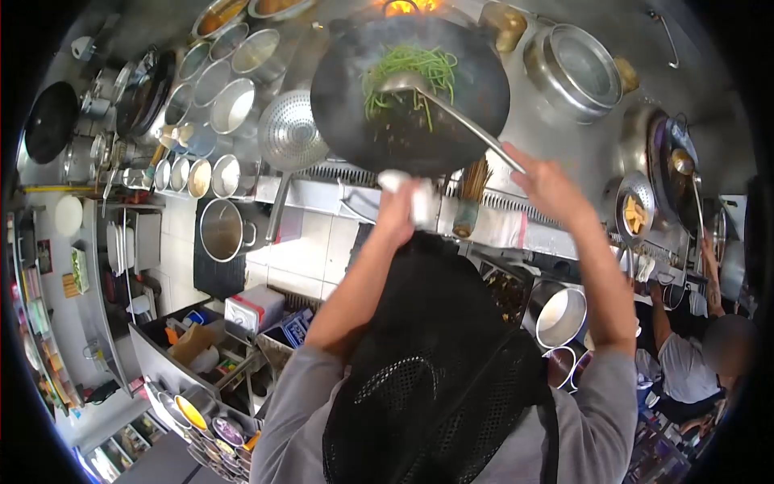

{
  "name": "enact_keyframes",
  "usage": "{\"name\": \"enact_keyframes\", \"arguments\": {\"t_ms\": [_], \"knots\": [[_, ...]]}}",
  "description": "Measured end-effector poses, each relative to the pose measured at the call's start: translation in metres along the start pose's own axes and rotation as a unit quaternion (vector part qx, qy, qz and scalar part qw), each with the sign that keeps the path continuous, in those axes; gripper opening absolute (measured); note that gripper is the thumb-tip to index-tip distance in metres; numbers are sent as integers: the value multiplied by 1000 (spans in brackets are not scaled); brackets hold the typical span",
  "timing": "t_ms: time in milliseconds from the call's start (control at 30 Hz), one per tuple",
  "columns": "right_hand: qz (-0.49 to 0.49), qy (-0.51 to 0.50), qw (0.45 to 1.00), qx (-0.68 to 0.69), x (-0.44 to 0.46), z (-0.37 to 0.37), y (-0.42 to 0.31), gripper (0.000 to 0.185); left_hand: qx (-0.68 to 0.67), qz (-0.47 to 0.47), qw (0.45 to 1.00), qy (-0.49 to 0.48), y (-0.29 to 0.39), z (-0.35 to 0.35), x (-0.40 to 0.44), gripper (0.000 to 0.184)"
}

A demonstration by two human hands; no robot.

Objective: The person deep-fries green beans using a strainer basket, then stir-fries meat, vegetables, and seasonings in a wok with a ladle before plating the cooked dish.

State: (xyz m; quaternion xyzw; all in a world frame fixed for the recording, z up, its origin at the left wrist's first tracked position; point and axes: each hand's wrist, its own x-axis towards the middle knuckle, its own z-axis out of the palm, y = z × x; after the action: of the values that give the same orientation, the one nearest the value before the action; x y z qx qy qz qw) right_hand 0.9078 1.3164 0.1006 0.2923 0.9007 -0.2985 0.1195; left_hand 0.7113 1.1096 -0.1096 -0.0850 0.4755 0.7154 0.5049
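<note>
A large dark wok (339, 105) sits on the stove, steaming. Long green beans or similar green stalks (419, 63) lie in its middle and far part, with small dark bits nearer me. My right hand (544, 187) is closed round the long handle of a metal ladle (403, 82), whose bowl rests among the green stalks. At the wok's near rim, my left hand (395, 211) is closed on a folded white cloth (421, 203). Whether the cloth wraps a wok handle is hidden.
Flames (409, 7) burn behind the wok. A perforated strainer (292, 129) lies to its left, near several metal pots. A bamboo brush (474, 189) stands by the stove's front edge. Stacked metal pans (582, 71) are at right. Another person (689, 363) works at far right.
</note>
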Motion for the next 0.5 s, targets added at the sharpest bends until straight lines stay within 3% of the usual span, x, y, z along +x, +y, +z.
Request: {"name": "enact_keyframes", "arguments": {"t_ms": [67, 100, 167, 200, 233, 267, 333, 367, 400, 433, 500], "knots": [[55, 25, 998, 5, -13, 11, -3, 48, 45, 54, 996, -47, -19, -32, -35, 54], [-90, 20, 994, -65, -45, -7, 22, 51, 49, 48, 996, -51, 9, -8, -47, 47], [-90, -31, 995, -17, -64, -42, 17, 52, 32, -21, 999, -16, 47, 25, -86, 33], [-93, -58, 994, 24, -63, -50, 13, 53, 20, -63, 998, -4, 72, 39, -61, 25], [-95, -55, 994, 23, -46, -45, 12, 53, -4, -29, 999, -21, 88, 57, -38, 15], [-79, -31, 996, 24, -26, -32, 9, 53, 27, -10, 997, -69, 81, 41, 9, 16], [-65, 7, 998, 17, -5, -8, -4, 53, 35, -3, 999, -14, 38, 27, 2, 17], [12, 4, 999, -32, 1, 7, -14, 53, 4, 1, 1000, 15, 10, 11, -13, 27], [90, 1, 993, -77, 1, 13, -19, 53, -6, 23, 999, -31, -5, -10, -30, 38], [89, 13, 993, -75, -9, 6, -10, 53, 43, -5, 999, -17, -10, -27, -46, 43], [-89, -26, 995, -30, -41, -13, 14, 53, 48, -19, 998, -21, 19, -2, -79, 38]]}}
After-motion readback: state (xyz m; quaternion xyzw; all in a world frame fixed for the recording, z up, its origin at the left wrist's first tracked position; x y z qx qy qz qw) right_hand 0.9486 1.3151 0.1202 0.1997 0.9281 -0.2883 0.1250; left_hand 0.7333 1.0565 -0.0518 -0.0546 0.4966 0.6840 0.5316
